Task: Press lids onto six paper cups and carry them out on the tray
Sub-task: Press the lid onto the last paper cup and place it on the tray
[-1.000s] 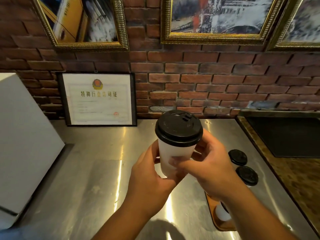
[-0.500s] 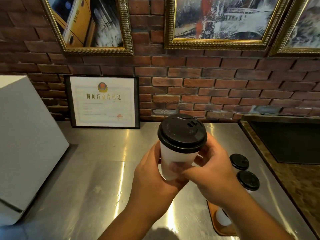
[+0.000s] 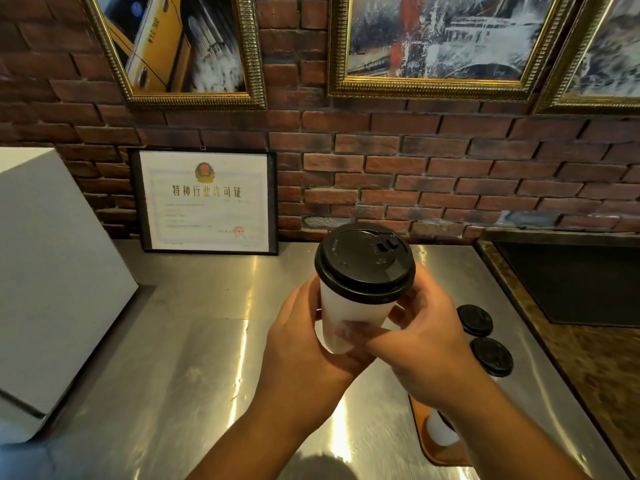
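Aloft, lidded cup clasped between left grip, right grip

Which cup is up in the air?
The middle white cup, gripped by the left hand and right hand above the counter. The other lidded cups stand down at the right, where the brown tray is.

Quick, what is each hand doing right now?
Left hand: curled round the lidded paper cup, holding it above the counter.
Right hand: grips the same cup, thumb across its front.
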A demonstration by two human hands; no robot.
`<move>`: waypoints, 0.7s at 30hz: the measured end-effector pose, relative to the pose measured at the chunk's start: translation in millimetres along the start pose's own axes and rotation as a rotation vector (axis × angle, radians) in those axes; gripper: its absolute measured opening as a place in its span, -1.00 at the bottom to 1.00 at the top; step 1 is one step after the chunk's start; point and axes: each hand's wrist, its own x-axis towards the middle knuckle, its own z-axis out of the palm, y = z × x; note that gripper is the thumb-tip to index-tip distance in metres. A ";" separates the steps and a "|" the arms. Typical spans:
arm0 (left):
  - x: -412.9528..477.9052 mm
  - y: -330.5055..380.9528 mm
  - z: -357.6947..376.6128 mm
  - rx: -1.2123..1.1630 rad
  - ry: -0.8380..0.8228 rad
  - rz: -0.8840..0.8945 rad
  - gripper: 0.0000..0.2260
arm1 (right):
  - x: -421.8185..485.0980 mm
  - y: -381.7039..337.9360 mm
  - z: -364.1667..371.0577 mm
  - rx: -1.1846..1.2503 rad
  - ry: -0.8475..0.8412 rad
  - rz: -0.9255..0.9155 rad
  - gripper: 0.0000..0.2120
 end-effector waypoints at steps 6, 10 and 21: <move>-2.2 -4.4 0.2 0.029 -0.015 -0.007 -0.40 | -3.5 -4.9 3.5 -0.028 -0.006 -0.016 -0.16; -5.1 -1.5 1.3 0.017 -0.024 -0.014 -0.37 | -5.4 -2.4 0.6 -0.010 -0.005 -0.033 -0.18; -10.8 6.5 6.1 0.026 -0.014 -0.009 -0.35 | -13.9 -2.9 -5.6 0.019 -0.013 -0.031 -0.20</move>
